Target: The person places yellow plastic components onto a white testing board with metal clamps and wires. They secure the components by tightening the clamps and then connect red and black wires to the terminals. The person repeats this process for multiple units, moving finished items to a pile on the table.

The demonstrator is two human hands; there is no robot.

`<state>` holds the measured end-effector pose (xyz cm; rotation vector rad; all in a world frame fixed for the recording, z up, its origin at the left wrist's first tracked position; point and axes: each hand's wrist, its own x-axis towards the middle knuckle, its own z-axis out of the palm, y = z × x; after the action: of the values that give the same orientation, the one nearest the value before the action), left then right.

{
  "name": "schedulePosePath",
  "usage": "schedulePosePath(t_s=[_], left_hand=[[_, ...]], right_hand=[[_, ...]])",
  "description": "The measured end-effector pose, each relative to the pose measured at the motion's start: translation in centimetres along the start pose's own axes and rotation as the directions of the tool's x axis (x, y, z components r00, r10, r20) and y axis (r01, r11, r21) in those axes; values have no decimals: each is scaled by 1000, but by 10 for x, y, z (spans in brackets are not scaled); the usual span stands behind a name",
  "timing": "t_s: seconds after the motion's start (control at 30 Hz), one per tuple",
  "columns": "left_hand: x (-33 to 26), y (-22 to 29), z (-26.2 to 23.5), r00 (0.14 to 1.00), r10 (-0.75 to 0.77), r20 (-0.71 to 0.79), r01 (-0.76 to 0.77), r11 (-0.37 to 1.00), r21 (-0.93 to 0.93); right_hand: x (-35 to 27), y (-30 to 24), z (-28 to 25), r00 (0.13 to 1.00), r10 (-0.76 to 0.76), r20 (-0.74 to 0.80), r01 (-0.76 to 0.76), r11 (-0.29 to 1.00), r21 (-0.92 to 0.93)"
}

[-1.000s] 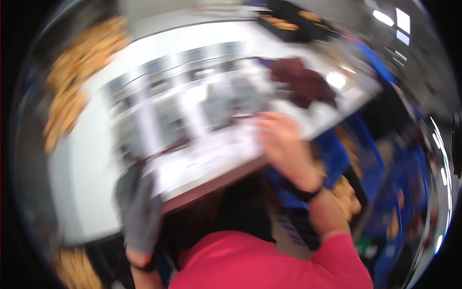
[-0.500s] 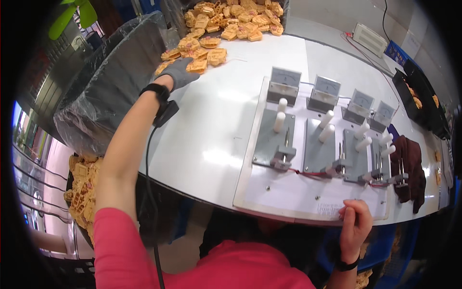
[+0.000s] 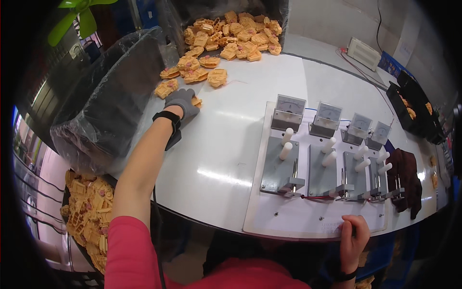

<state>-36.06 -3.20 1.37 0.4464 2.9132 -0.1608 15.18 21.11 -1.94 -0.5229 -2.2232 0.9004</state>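
Note:
My left hand [image 3: 182, 102], in a grey glove, has its fingers closed on a tan plastic part [image 3: 197, 102] over the white table. Most of that part is hidden by the glove. Several similar tan plastic parts [image 3: 195, 75] lie just beyond the hand. My right hand [image 3: 354, 237] is bare and rests at the table's front edge, by the lower right of a test board [image 3: 288, 219]. Its fingers are curled in, and nothing shows in them. On the board stand analog meters [image 3: 289, 107], white pegs [image 3: 285, 151] and grey metal clamps [image 3: 291, 186].
A big heap of tan parts [image 3: 240, 36] fills a lined bin at the back. A plastic-lined dark bin [image 3: 103, 98] stands left of the table, with more tan parts [image 3: 91, 216] below. A dark cloth [image 3: 403, 180] and a black tray [image 3: 416, 108] lie at right.
My left hand has drawn back toward me from the loose parts, bringing a tan plastic part with it. My right hand stays by the board's front edge. The view has tilted slightly.

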Motion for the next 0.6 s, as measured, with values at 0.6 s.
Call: schedulePosePath(t_s=[0.6], left_hand=[[-116,-16,23,976,215,25,19,33,-999]], right_hand=[[14,-55,38,974,-214,75,191,953,236]])
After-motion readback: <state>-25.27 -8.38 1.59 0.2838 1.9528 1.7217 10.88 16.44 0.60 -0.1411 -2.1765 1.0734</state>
